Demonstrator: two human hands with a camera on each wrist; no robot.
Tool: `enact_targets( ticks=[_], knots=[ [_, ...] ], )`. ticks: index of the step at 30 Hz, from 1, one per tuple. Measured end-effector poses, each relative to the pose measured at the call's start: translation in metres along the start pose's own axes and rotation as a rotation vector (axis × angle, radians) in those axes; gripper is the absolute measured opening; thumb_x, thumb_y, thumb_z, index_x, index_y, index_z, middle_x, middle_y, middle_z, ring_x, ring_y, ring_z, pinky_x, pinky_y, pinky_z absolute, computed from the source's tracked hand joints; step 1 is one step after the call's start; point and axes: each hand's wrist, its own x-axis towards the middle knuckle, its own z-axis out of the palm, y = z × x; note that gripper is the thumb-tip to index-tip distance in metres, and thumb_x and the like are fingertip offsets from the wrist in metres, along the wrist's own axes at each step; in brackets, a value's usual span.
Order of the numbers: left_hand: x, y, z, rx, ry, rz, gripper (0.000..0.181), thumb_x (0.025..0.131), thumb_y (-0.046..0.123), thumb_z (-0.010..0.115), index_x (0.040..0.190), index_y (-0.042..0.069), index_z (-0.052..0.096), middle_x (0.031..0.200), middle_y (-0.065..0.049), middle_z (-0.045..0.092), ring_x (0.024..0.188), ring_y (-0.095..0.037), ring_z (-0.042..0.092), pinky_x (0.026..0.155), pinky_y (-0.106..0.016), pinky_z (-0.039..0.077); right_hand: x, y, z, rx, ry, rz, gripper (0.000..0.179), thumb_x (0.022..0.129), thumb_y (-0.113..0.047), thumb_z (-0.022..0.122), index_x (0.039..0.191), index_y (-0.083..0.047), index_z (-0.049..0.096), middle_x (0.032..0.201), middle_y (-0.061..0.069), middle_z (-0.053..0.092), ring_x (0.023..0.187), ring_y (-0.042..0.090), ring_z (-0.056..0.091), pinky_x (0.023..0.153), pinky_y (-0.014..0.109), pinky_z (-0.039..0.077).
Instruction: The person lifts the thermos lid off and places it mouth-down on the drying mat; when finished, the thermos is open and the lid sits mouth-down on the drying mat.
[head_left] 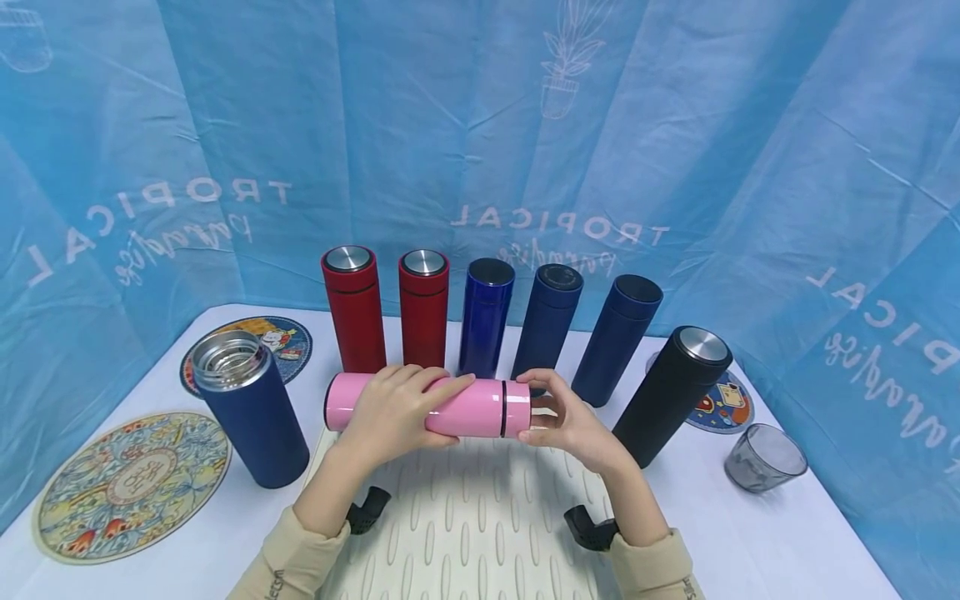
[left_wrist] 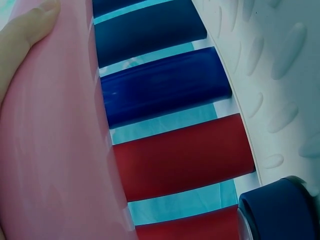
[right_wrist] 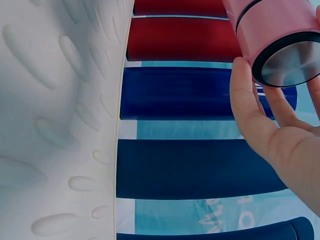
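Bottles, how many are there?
8: a pink bottle in the left hand and right hand; behind, two red bottles, a shiny blue bottle and two navy bottles; a black bottle at right; an open navy bottle at left.

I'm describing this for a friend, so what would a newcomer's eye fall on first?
Probably the pink flask, held sideways at centre by the left grip and right grip. Behind it stand two red flasks and three blue flasks in a row; to the left, an open flask shows its silver mouth.

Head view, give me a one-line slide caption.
Left hand grips a pink bottle sideways, right hand on its cap, red bottles and blue bottles behind.
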Motion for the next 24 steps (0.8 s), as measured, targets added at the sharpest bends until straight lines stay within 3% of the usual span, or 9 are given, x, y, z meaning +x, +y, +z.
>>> enact_targets(
  ticks=[8, 11, 14, 18, 24],
  knots=[
    [-0.0024, -0.0043, 0.0054, -0.015, 0.066, 0.033, 0.079, 0.053, 0.051, 0.083, 0.123, 0.024, 0.058, 0.099, -0.006, 0.065, 0.085, -0.024, 0.062, 0.073, -0.043, 0.05, 0.0004, -0.0003, 0.0013, -0.015, -0.002, -0.022, 0.072, 0.074, -0.007, 0.075, 0.132, -0.012, 0.034, 0.138, 0.013, 0.03, 0.118, 0.037, 0.043, 0.093, 0.043, 0.046],
    [-0.0025, -0.0042, 0.0041, 0.005, 0.038, 0.015, 0.078, 0.055, 0.052, 0.082, 0.124, 0.025, 0.058, 0.1, -0.005, 0.066, 0.087, -0.024, 0.062, 0.076, -0.042, 0.05, -0.0003, -0.0012, 0.0016, -0.014, 0.0, 0.043, 0.075, 0.079, -0.018, 0.072, 0.139, -0.021, 0.027, 0.141, 0.013, 0.028, 0.12, 0.037, 0.043, 0.089, 0.043, 0.049],
    [-0.0004, -0.0015, -0.002, 0.014, -0.001, -0.005, 0.076, 0.054, 0.051, 0.083, 0.121, 0.024, 0.06, 0.101, -0.005, 0.066, 0.088, -0.024, 0.063, 0.077, -0.042, 0.05, -0.0009, -0.0026, 0.0014, -0.015, 0.015, 0.14, 0.064, 0.089, -0.034, 0.058, 0.142, -0.025, 0.023, 0.139, 0.016, 0.033, 0.114, 0.035, 0.05, 0.084, 0.043, 0.051],
    [0.0003, -0.0006, -0.0026, 0.021, -0.014, 0.002, 0.074, 0.055, 0.052, 0.082, 0.121, 0.025, 0.06, 0.101, -0.004, 0.066, 0.088, -0.023, 0.063, 0.076, -0.042, 0.051, -0.0007, -0.0026, 0.0011, -0.034, 0.039, 0.22, 0.055, 0.095, -0.043, 0.043, 0.14, -0.013, 0.031, 0.124, 0.019, 0.049, 0.097, 0.026, 0.06, 0.08, 0.037, 0.053],
    [0.0005, 0.0, -0.0017, 0.011, -0.015, 0.004, 0.073, 0.056, 0.052, 0.082, 0.121, 0.026, 0.06, 0.101, -0.003, 0.066, 0.088, -0.023, 0.062, 0.075, -0.042, 0.051, 0.0004, 0.0003, 0.0002, -0.028, 0.042, 0.21, 0.056, 0.091, -0.037, 0.051, 0.135, -0.005, 0.037, 0.118, 0.02, 0.053, 0.094, 0.023, 0.057, 0.082, 0.034, 0.052]
  ],
)
